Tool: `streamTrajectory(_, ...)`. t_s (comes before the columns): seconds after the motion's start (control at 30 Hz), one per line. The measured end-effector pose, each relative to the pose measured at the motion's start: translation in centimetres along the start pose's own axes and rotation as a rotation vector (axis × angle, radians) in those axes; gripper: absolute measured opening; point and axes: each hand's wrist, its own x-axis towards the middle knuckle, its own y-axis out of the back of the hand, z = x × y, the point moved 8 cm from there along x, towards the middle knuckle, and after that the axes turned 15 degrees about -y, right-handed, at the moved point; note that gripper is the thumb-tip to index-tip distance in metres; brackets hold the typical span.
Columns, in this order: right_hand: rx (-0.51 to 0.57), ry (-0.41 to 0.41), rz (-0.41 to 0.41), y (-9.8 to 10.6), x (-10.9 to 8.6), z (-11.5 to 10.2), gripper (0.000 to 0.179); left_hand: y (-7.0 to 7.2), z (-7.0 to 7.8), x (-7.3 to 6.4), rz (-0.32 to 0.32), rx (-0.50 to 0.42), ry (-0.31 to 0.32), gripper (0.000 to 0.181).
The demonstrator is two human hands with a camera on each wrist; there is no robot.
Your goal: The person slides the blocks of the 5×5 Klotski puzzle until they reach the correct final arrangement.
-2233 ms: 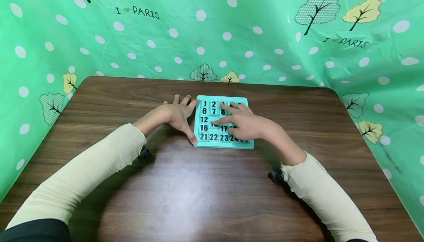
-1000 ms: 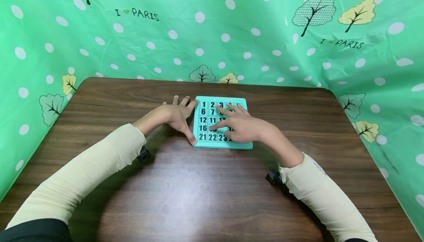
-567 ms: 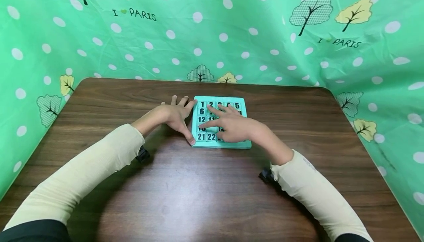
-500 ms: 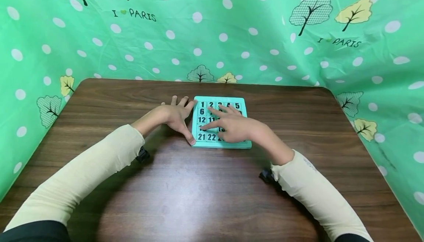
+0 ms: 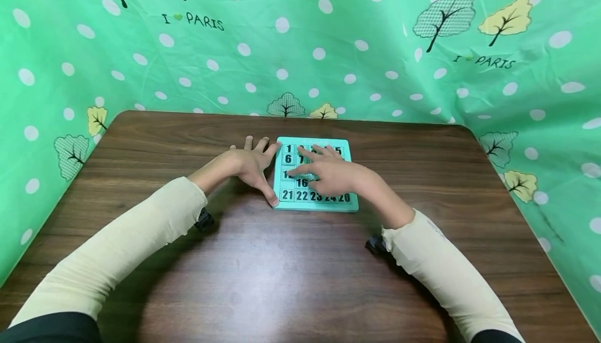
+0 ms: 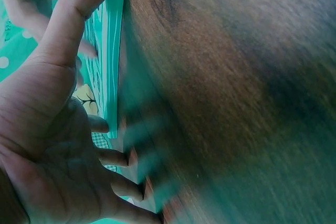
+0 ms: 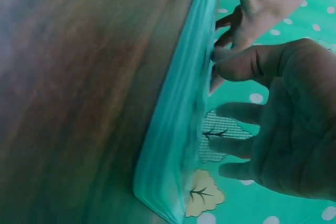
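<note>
A teal number slide puzzle [image 5: 312,141] lies flat on the table, its square tiles printed with black numbers. My left hand [image 5: 253,167] is spread along its left side, thumb at the near corner and index finger at the far corner. Over the board is my right hand [image 5: 335,175], its index fingertip on the tile 12 [image 5: 285,175], which sits slightly low in the left column. The tile 16 [image 5: 302,183] stands in the second column, with a gap to its left. My right hand hides several tiles. The puzzle's edge [image 6: 114,66] shows beside my left thumb in the left wrist view.
The dark brown wooden table [image 5: 263,270] stretches in front of the puzzle and to both sides. Behind it hangs a green dotted cloth [image 5: 263,66] with printed trees. A black wrist device [image 5: 204,220] is below the left sleeve, another black device [image 5: 375,245] below the right.
The tile 16 has slid right from the first column to the second. My right index finger has moved up from 16 to 12, which has shifted slightly down. My left hand stays put.
</note>
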Motion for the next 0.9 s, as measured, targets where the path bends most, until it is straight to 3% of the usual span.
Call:
streamTrajectory(0.13, 0.003, 0.028, -0.028, -0.3, -0.9, 0.0, 0.055, 0.0, 0.1, -0.1, -0.005, 0.000, 0.004, 0.165)
streamTrajectory(0.33, 0.028, -0.059, 0.075, 0.4, -1.3, 2.0, 0.052, 0.1, 0.3, -0.1, 0.004, -0.008, -0.003, 0.166)
streamTrajectory(0.5, 0.018, -0.028, 0.033, -0.1, -0.5, 1.1, 0.060, 0.0, 0.2, -0.1, -0.010, -0.004, 0.003, 0.165)
streamTrajectory(0.63, 0.030, -0.002, 0.034, 0.0, -0.7, 0.6, 0.054, 0.0, 0.2, -0.1, -0.010, -0.003, 0.002, 0.164)
streamTrajectory(0.77, 0.040, -0.018, 0.044, 0.3, -1.7, 1.4, 0.047, -0.1, 0.2, 0.0, -0.003, -0.006, -0.002, 0.164)
streamTrajectory(0.9, 0.007, -0.073, 0.060, 0.5, -1.4, 2.3, 0.053, -0.1, 0.1, 0.0, -0.004, -0.011, 0.000, 0.165)
